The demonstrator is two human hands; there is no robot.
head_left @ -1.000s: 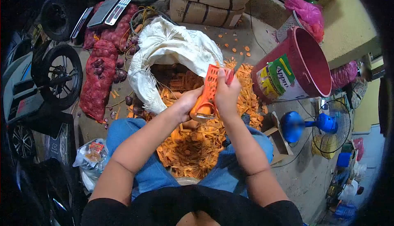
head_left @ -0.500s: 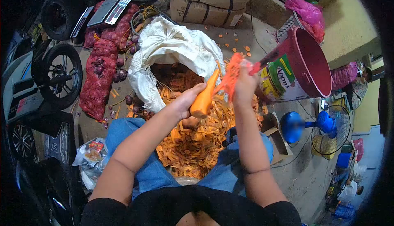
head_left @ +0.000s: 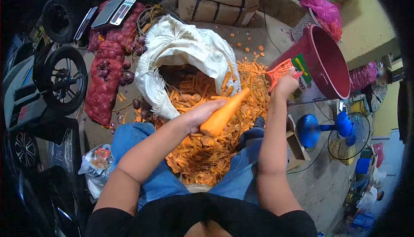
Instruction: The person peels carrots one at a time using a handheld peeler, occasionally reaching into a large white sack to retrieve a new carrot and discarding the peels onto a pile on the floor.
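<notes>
Evidently, I have left fingers (head_left: 217, 104) holding a tapered orange carrot (head_left: 227, 113), likely stiff but slippery, best gripped thick-end, and right fingers (head_left: 288, 80) clasping a slotted red plastic peeler (head_left: 280, 70).

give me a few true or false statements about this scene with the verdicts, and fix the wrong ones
1. The left hand holds a carrot and the right hand a red tool. True.
2. The red tool is pressed against the carrot. False: the two are apart, with a clear gap between them.
3. Orange peelings are heaped between the person's knees. True.
4. The white sack is tied shut. False: the white sack's mouth is open towards the person.
5. A red mesh bag lies to the left of the white sack. True.
6. The blue fan is on the person's left. False: the blue fan is on the right.
</notes>
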